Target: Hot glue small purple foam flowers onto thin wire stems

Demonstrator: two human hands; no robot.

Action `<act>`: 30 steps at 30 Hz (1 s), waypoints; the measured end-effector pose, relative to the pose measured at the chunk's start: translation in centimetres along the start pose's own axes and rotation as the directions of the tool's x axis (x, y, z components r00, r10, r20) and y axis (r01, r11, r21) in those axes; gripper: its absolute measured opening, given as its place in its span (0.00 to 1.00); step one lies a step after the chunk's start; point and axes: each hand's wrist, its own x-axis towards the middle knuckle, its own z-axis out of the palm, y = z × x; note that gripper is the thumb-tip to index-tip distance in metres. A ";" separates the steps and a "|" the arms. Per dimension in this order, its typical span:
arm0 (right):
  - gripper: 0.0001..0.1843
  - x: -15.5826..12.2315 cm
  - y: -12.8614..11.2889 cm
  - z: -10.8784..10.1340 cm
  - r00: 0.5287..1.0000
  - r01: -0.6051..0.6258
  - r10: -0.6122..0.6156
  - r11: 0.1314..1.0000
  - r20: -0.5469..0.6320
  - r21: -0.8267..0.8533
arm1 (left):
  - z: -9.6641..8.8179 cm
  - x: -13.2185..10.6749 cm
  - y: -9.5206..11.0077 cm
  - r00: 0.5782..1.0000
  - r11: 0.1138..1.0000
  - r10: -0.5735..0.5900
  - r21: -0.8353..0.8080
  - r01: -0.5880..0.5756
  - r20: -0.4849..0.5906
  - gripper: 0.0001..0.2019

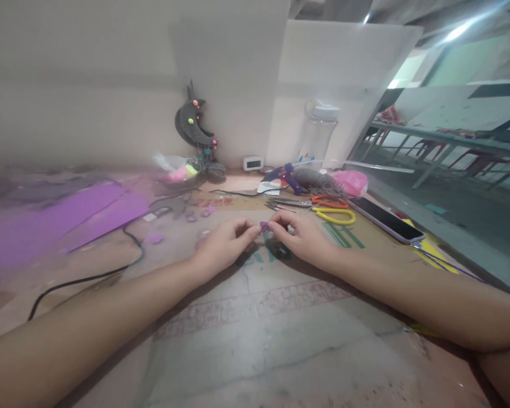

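I see the left hand and right hand both pinching a small purple piece directly between them, above the work surface; neither sits nearer, and I can't tell its long axis.

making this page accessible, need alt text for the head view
The left hand and right hand pinch a small purple piece over a cluttered table. Flat purple sheets lie at left, a black-screened phone at right, and a dark crescent ornament behind.
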 end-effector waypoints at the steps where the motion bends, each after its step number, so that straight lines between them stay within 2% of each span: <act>1: 0.12 0.0 0.0 0.0 1.000 0.000 0.000 1.000 0.001 0.005 | 0.0 0.0 0.0 1.000 1.000 0.005 0.008 -0.005 -0.004 0.17; 9: 0.11 0.0 -0.1 -0.1 0.999 -0.009 0.008 0.999 0.033 0.043 | 0.0 0.2 -0.2 0.999 0.999 0.033 0.000 -0.033 0.002 0.16; 15: 0.21 0.0 0.1 -0.3 0.997 -0.013 0.009 0.999 0.077 0.052 | 0.0 0.0 0.1 0.999 1.000 0.029 0.004 -0.029 -0.014 0.15; 21: 0.08 0.1 0.0 0.1 0.993 -0.084 0.072 0.988 0.094 0.129 | -0.1 -0.2 0.8 0.997 0.992 0.066 0.110 -0.061 -0.038 0.13; 25: 0.07 0.1 -0.3 0.1 0.994 -0.077 0.065 0.988 0.092 0.132 | -0.1 -0.4 1.1 0.998 0.988 0.069 0.142 -0.066 -0.012 0.13; 30: 0.07 0.1 -0.4 0.0 0.994 -0.075 0.065 0.991 0.091 0.109 | 0.0 -0.4 1.0 0.996 0.992 0.080 0.092 -0.083 0.036 0.14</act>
